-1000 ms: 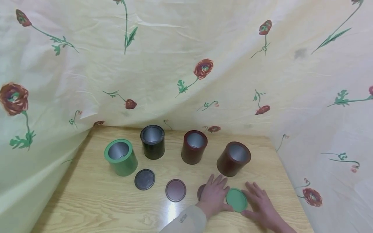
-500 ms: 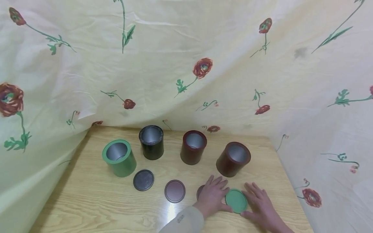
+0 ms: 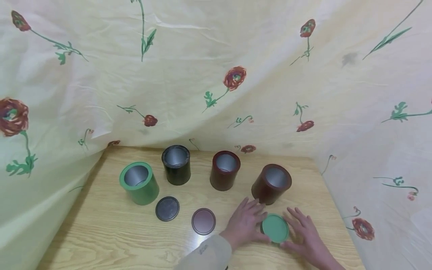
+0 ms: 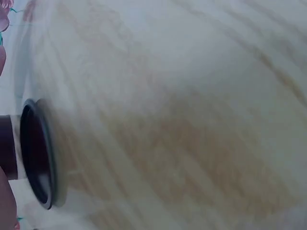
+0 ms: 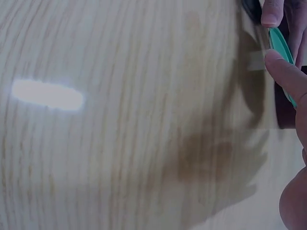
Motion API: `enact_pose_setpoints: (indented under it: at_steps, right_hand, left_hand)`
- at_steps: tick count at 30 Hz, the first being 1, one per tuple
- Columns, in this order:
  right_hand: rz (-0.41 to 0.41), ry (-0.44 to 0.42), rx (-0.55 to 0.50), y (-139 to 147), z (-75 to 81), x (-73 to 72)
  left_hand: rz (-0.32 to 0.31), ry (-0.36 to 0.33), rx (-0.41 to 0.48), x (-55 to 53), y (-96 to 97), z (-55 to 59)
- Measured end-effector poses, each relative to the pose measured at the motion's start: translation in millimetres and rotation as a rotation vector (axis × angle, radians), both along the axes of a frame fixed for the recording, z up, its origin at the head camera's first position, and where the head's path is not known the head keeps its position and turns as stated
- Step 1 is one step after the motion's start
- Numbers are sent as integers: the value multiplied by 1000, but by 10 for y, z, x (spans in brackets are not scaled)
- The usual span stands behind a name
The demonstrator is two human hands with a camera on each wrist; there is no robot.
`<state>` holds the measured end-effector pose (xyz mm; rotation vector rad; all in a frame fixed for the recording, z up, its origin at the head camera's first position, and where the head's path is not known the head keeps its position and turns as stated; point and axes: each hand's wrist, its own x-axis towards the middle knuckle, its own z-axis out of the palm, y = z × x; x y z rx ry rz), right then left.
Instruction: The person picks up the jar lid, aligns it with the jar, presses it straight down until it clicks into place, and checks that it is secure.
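Green round lid (image 3: 275, 228): grasped between left hand (image 3: 245, 222) and right hand (image 3: 306, 238)
Rightmost brown cylindrical canister (image 3: 266, 191): just beyond
Black round lid (image 3: 167, 208), brown round lid (image 3: 203, 221): flat, left of them

WORK SURFACE: LAYOUT OF CONTAINERS AND DISCS

Table (image 3: 111, 240): pale wood, grain running mainly crosswise in the head view; clock positions are read from the middle of the visible surface, with 12 o'clock at the far edge.

Green container (image 3: 143, 193): 10 o'clock; black container (image 3: 178, 175): 11 o'clock; dark red container (image 3: 221, 182): 1 o'clock; brownish-red container (image 3: 264, 191): 2 o'clock; all four stand upright and spaced apart, tops open, interiors grey.

Black disc (image 3: 167, 209): 9 o'clock, lying flat, near the green container; plum disc (image 3: 203, 221): centre of the dial, lying flat, rim raised; a bright reflection marks the wood towards 6 o'clock, just beside the plum disc.
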<state>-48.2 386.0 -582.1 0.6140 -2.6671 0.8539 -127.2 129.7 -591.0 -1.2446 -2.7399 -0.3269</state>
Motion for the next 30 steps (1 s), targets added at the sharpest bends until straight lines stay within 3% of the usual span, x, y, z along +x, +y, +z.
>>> enact_pose_setpoints:
  at_steps: [6, 16, 30]
  right_hand:
    - [-3, -11, -38, -65, 131, -27]
    - [13, 7, -59, -193, 364, -90]
    - [18, 31, -98, -343, 633, -105]
  left_hand:
    - [-22, 53, 21, -66, -88, 187]
    - [-43, 155, 36, -174, -219, 369]
    - [-74, 217, 63, -234, -396, 728]
